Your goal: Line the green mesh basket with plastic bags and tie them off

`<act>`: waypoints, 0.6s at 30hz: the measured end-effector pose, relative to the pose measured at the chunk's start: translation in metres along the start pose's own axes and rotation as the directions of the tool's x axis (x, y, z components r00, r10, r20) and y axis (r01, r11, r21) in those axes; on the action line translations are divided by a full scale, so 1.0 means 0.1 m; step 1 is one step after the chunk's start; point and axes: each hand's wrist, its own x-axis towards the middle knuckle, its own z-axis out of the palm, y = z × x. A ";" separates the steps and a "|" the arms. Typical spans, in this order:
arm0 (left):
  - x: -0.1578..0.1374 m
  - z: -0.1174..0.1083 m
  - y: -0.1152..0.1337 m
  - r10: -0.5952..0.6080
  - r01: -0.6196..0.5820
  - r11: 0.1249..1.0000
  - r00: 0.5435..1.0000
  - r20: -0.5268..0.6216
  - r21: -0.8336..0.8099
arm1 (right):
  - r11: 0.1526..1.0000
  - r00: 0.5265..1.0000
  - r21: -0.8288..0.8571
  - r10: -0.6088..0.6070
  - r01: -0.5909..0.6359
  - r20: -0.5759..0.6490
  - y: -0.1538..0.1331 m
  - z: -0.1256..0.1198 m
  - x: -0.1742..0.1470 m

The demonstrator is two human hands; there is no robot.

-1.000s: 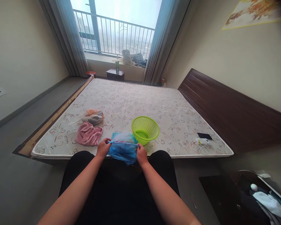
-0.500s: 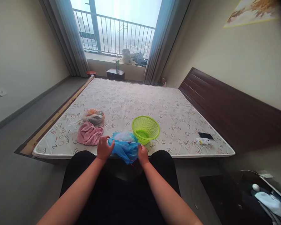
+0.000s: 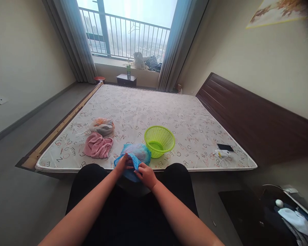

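The blue bag (image 3: pixel 138 152) is at the near edge of the mattress (image 3: pixel 169 109), just beside the green basket (image 3: pixel 159 149). The right hand (image 3: pixel 146 175) pinches the bag's bunched-up edge. The left hand (image 3: pixel 121 165) touches the edge too, but I can't tell if it grips. The bunching looks part done: some edge is gathered, some seems loose, and the bag doesn't look tied.

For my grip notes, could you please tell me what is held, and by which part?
A blue bag: the right hand pinches its bunched edge; the left hand touches that edge, though whether it grips cannot be told.
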 end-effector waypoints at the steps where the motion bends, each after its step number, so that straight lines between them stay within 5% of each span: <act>1: -0.01 -0.02 0.03 -0.021 0.019 0.999 0.999 -0.025 -0.048 | 0.998 0.998 -0.053 -0.043 0.045 0.045 -0.03 0.03 -0.01; 4: -0.05 -0.03 0.08 -0.079 0.075 0.979 0.997 -0.014 -0.190 | 0.976 0.982 -0.158 -0.128 0.151 0.142 -0.12 0.10 -0.04; 7: -0.06 -0.01 0.08 0.000 0.007 0.969 1.000 0.027 -0.248 | 0.967 0.970 -0.185 -0.141 0.178 0.197 -0.15 0.14 -0.05; 13: 0.00 -0.07 0.12 0.137 -0.183 0.961 0.965 -0.223 -0.205 | 0.999 0.992 -0.029 0.021 -0.018 0.128 -0.10 0.04 0.00; 18: -0.01 -0.15 0.21 0.356 -0.373 0.927 0.862 -0.361 0.023 | 0.994 0.982 0.002 0.112 -0.113 0.152 -0.05 -0.06 0.03</act>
